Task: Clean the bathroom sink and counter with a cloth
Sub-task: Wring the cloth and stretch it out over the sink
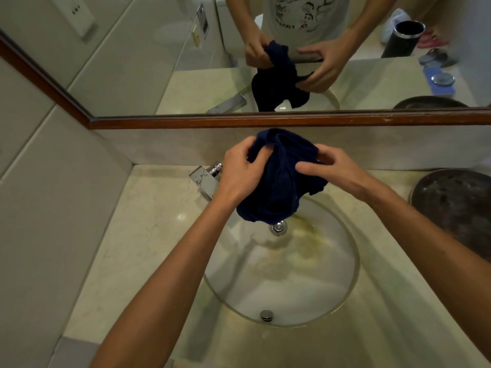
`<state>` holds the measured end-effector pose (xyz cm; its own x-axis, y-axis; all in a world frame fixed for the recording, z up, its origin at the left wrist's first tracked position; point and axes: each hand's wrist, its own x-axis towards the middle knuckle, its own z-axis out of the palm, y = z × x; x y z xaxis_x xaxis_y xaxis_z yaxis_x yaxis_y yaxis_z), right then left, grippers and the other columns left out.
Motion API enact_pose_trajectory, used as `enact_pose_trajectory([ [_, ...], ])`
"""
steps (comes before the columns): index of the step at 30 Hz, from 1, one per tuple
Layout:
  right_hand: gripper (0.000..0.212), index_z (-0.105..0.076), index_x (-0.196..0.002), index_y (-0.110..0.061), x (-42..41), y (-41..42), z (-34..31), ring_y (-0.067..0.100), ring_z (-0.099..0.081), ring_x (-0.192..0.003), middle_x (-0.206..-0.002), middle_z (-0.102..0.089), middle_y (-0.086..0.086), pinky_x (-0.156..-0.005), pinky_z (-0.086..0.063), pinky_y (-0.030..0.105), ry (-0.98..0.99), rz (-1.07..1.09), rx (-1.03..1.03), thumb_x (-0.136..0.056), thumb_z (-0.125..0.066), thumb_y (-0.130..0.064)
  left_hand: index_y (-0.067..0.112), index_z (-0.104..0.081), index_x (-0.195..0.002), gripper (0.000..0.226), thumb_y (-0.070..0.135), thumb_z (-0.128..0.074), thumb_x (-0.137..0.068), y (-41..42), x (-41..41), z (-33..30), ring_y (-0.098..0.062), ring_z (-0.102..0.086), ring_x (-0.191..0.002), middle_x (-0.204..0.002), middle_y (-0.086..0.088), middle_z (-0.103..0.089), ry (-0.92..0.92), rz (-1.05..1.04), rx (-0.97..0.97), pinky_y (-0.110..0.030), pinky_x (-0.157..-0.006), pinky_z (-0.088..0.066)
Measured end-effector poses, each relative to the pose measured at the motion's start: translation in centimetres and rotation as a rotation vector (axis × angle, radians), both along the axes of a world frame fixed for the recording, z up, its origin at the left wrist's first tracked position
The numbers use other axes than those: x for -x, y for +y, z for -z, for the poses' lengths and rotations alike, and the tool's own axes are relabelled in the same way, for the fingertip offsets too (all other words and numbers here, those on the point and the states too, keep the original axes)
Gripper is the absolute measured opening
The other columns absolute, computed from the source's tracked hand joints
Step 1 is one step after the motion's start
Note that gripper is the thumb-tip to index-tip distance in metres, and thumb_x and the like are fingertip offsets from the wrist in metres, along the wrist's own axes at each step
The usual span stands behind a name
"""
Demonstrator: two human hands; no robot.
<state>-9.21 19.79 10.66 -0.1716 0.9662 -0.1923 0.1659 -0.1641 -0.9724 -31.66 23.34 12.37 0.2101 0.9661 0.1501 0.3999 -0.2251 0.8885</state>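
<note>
Above the glass sink (345, 261), toward twelve o'clock, left hand (240, 172) and right hand (334, 170) are pinching the bunched cloth (281, 187) with curled fingers, probably so drips fall inside.

Head camera looks steeply down, close over the sink (332, 309).

I'm standing in a bathroom, a lived-in home one by the look of it. Below my fingers (255, 158) sits a round glass basin (345, 293) set into a pale marble surface (138, 235), with a chrome drain (278, 227) at its bottom and a chrome faucet (206, 179) just left of my fingers. Beyond them a wood-framed mirror (159, 75) hangs on the tiled wall (53, 208). Reflected in it, a white toilet tank (225, 19) stands behind me and slippers (435, 58) lie on the floor. A dark round dish (457, 203) rests well off to the right.
</note>
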Motion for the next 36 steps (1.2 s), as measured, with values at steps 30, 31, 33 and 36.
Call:
enact_pose_trajectory([
  [30, 0.015, -0.072, -0.108, -0.013, 4.1, -5.1, 4.0, 0.023, -0.067, -0.075, -0.093, -0.076, 0.007, -0.058, -0.051, 0.030, 0.197, 0.395, 0.095, -0.093, -0.070, -0.016, 0.008, -0.057, -0.129, 0.025, 0.019, -0.050, -0.108, -2.5, 1.9, 8.2, -0.026, -0.068, -0.105, -0.124, -0.014, -0.068, -0.797, -0.587, 0.848, -0.035, -0.075, -0.061],
  [31, 0.016, -0.071, -0.109, -0.013, 4.1, -5.0, 3.4, 0.021, -0.072, -0.081, -0.096, -0.077, 0.006, -0.065, -0.053, 0.029, 0.189, 0.391, 0.068, -0.093, -0.070, -0.015, 0.006, -0.057, -0.128, 0.023, 0.014, -0.052, -0.107, -2.6, 1.7, 8.2, -0.025, -0.069, -0.099, -0.118, -0.014, -0.068, -0.727, -0.571, 0.863, -0.035, -0.071, -0.062],
  [33, 0.016, -0.071, -0.108, -0.013, 4.0, -4.7, 2.4, 0.023, -0.073, -0.091, -0.099, -0.077, 0.009, -0.074, -0.054, 0.029, 0.198, 0.391, 0.023, -0.092, -0.071, -0.014, 0.003, -0.056, -0.123, 0.020, 0.009, -0.056, -0.104, -2.8, 1.6, 7.9, -0.024, -0.069, -0.088, -0.113, -0.016, -0.067, -0.599, -0.526, 0.908, -0.032, -0.061, -0.063],
  [36, 0.018, -0.072, -0.104, -0.014, 3.6, -4.4, 1.0, 0.036, -0.066, -0.087, -0.102, -0.071, 0.025, -0.077, -0.050, 0.046, 0.233, 0.417, -0.003, -0.087, -0.074, -0.021, -0.003, -0.059, -0.113, 0.022, 0.016, -0.061, -0.102, -3.4, 1.8, 7.1, -0.025, -0.072, -0.066, -0.096, -0.020, -0.072, -0.238, -0.402, 0.949, -0.032, -0.053, -0.062],
])
